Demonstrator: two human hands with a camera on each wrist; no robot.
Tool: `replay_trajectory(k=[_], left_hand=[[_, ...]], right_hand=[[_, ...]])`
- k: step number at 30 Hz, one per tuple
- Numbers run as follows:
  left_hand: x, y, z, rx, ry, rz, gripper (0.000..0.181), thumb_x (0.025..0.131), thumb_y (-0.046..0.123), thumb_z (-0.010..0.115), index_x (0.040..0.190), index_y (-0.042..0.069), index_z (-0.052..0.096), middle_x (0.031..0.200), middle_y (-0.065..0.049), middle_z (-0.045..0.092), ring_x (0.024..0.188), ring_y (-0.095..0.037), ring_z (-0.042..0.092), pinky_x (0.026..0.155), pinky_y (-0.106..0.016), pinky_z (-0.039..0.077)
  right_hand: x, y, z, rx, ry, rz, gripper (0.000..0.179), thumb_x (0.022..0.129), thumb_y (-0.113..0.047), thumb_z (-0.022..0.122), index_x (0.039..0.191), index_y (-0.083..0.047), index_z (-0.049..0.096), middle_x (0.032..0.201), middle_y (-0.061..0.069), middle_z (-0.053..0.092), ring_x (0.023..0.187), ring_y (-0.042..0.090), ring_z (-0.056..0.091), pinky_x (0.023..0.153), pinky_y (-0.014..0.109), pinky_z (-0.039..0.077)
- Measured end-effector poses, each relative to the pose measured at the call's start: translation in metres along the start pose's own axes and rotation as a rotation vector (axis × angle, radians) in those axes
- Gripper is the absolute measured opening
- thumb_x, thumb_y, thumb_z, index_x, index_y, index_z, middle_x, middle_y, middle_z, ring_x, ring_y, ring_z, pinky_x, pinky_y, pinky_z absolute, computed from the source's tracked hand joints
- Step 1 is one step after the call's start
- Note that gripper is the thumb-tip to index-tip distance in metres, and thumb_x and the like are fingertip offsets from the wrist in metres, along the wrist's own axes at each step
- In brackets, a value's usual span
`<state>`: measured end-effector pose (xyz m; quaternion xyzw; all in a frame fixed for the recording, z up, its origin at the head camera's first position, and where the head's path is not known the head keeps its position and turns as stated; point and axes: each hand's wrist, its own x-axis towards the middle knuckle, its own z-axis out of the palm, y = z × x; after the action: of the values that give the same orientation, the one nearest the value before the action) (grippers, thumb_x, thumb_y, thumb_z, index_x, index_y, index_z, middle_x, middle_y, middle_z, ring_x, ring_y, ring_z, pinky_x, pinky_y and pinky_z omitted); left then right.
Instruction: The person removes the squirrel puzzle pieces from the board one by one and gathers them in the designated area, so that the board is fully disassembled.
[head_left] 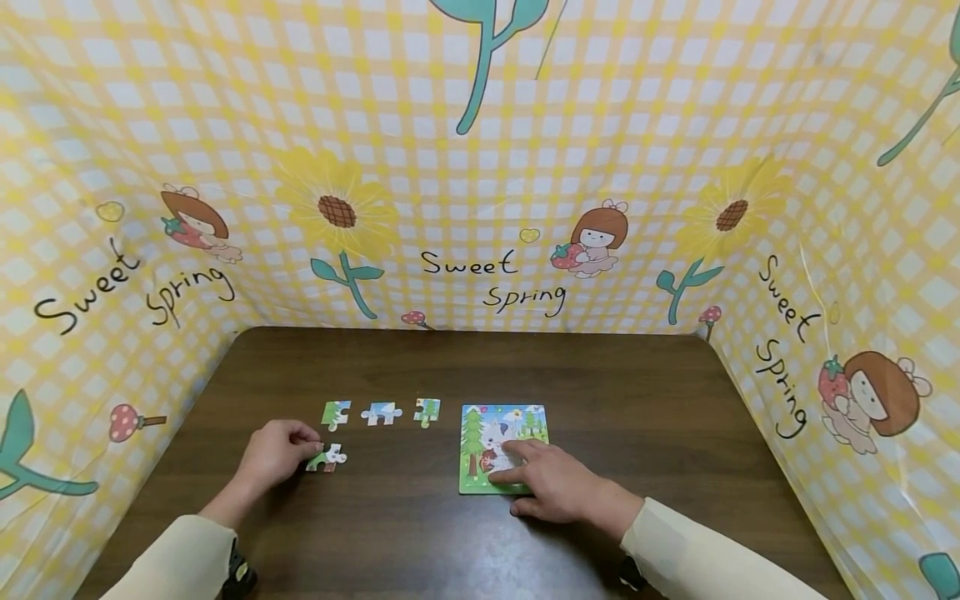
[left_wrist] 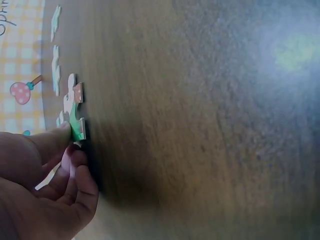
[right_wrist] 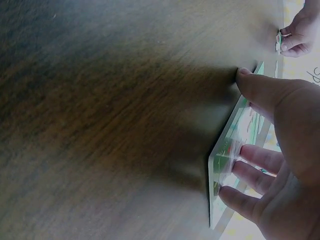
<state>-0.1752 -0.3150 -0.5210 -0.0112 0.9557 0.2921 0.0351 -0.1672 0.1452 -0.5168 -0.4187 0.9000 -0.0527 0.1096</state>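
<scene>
Between thumb and fingers my left hand point(head_left: 276, 454) pinches the left end of a jigsaw piece point(head_left: 326, 458) with green, white and brown parts. In the left wrist view, the thumb lies on the green part of this jigsaw piece point(left_wrist: 76, 125), close over the table. My right hand point(head_left: 562, 483) rests with spread fingers on a square puzzle board point(head_left: 471, 429), which carries a picture of trees, a flower and a white animal. Fingertips touch the picture, while the thumb is by the near edge of the board. Part of the picture is hidden under this hand.
Three loose jigsaw pieces lie in a row behind the held one: a green one point(head_left: 336, 413), a blue and white one point(head_left: 382, 413) and one with a tree point(head_left: 427, 411). A checked cloth point(head_left: 480, 183) rises around the brown wooden table point(head_left: 390, 542).
</scene>
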Motion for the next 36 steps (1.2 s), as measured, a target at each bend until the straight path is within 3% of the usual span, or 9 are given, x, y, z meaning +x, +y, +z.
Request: replay_trajectory(k=[16, 21, 24, 28, 32, 36], left_hand=[[-0.003, 0.002, 0.003, 0.023, 0.024, 0.001, 0.006, 0.088, 0.016, 0.078, 0.087, 0.010, 0.078, 0.082, 0.000, 0.074, 0.075, -0.014, 0.062, 0.068, -0.036, 0.049], [-0.005, 0.013, 0.000, 0.013, 0.026, 0.001, 0.010, 0.091, 0.019, 0.076, 0.090, 0.009, 0.076, 0.083, -0.001, 0.072, 0.070, -0.015, 0.058, 0.063, -0.034, 0.046], [-0.004, 0.028, 0.001, -0.006, 0.034, 0.021, 0.013, 0.094, 0.022, 0.073, 0.091, 0.009, 0.075, 0.082, -0.003, 0.072, 0.063, -0.015, 0.054, 0.059, -0.033, 0.044], [0.000, 0.061, 0.006, -0.025, 0.028, 0.083, 0.017, 0.097, 0.025, 0.070, 0.094, 0.010, 0.077, 0.082, -0.003, 0.073, 0.057, -0.014, 0.054, 0.057, -0.033, 0.045], [0.008, 0.097, 0.020, -0.008, 0.003, 0.173, 0.016, 0.097, 0.027, 0.069, 0.092, 0.014, 0.077, 0.083, 0.001, 0.072, 0.066, -0.011, 0.058, 0.065, -0.034, 0.049], [0.015, 0.132, 0.038, -0.031, -0.066, 0.200, 0.013, 0.097, 0.029, 0.070, 0.092, 0.018, 0.076, 0.084, 0.006, 0.070, 0.074, -0.010, 0.058, 0.070, -0.033, 0.049]], right_hand=[[-0.001, 0.000, 0.003, 0.006, -0.001, -0.004, 0.051, 0.096, -0.046, 0.068, 0.145, -0.041, 0.057, 0.159, 0.009, 0.044, 0.146, 0.029, 0.042, 0.115, 0.051, 0.040], [-0.002, 0.001, 0.005, -0.001, 0.008, -0.012, 0.051, 0.098, -0.047, 0.066, 0.147, -0.041, 0.054, 0.160, 0.009, 0.042, 0.148, 0.028, 0.040, 0.116, 0.050, 0.039], [-0.004, 0.003, 0.005, 0.024, 0.019, -0.014, 0.053, 0.098, -0.046, 0.066, 0.149, -0.038, 0.053, 0.161, 0.010, 0.041, 0.148, 0.029, 0.040, 0.116, 0.050, 0.039], [-0.008, 0.007, 0.004, 0.116, 0.055, -0.001, 0.055, 0.098, -0.044, 0.068, 0.150, -0.032, 0.053, 0.162, 0.012, 0.039, 0.147, 0.031, 0.041, 0.114, 0.052, 0.041], [-0.012, 0.014, 0.003, 0.195, 0.073, 0.038, 0.055, 0.097, -0.044, 0.068, 0.149, -0.032, 0.055, 0.163, 0.011, 0.036, 0.148, 0.032, 0.038, 0.113, 0.053, 0.041], [-0.019, 0.021, 0.003, 0.208, 0.083, 0.065, 0.054, 0.097, -0.044, 0.070, 0.148, -0.032, 0.056, 0.163, 0.012, 0.036, 0.149, 0.033, 0.037, 0.113, 0.054, 0.041]])
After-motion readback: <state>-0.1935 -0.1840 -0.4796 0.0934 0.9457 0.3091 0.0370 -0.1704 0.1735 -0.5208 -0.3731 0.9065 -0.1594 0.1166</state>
